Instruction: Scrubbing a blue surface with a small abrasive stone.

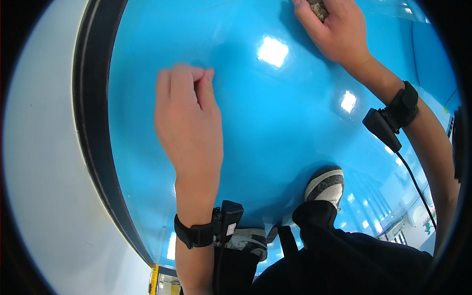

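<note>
My left hand (188, 110) is over the glossy blue floor (250, 140), seen from the back. Its thumb and forefinger tips are pinched together, and nothing shows between them; the fingers look slightly blurred. At the top edge, my right hand (337, 31) is partly cut off by the frame. A rough grey-brown clump (319, 9) lies within its curled fingers and thumb. Only part of this clump is visible, and its material cannot be made out.
A black baseboard (92, 92) runs along the pale wall (44, 121) on the left. My shoes (325, 186) and black trousers (332, 254) are below. A black wrist-strapped device (383, 125) on my right arm trails a cable (415, 180); a similar device (231, 217) sits on my left wrist.
</note>
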Tool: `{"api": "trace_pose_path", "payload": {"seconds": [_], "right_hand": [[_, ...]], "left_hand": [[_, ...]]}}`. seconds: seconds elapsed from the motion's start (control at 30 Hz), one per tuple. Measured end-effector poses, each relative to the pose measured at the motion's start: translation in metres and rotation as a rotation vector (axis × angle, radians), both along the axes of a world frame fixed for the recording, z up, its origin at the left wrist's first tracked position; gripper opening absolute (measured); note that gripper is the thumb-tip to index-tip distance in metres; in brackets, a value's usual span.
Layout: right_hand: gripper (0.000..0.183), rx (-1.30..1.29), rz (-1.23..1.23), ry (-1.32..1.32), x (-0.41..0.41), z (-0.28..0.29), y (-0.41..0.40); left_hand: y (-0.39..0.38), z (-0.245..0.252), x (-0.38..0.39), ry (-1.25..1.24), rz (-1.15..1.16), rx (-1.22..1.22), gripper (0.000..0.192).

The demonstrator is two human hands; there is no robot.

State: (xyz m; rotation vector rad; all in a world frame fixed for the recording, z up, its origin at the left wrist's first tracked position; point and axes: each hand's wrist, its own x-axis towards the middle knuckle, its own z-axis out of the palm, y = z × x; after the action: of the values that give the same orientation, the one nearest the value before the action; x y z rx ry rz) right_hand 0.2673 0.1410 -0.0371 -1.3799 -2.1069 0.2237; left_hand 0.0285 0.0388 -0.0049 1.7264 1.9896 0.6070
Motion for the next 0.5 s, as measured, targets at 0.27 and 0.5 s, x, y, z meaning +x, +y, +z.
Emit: {"api": "trace_pose_path", "payload": {"seconds": [0.27, 0.5], "right_hand": [[0.017, 0.005, -0.001, -0.034, 0.003, 0.003, 0.000], [0.018, -0.014, 0.001, -0.034, 0.003, 0.000, 0.000]], "left_hand": [[-0.033, -0.001, 0.000, 0.003, -0.002, 0.000, 0.008], [-0.019, -0.004, -0.003, -0.030, -0.002, 0.037, 0.009]]}}
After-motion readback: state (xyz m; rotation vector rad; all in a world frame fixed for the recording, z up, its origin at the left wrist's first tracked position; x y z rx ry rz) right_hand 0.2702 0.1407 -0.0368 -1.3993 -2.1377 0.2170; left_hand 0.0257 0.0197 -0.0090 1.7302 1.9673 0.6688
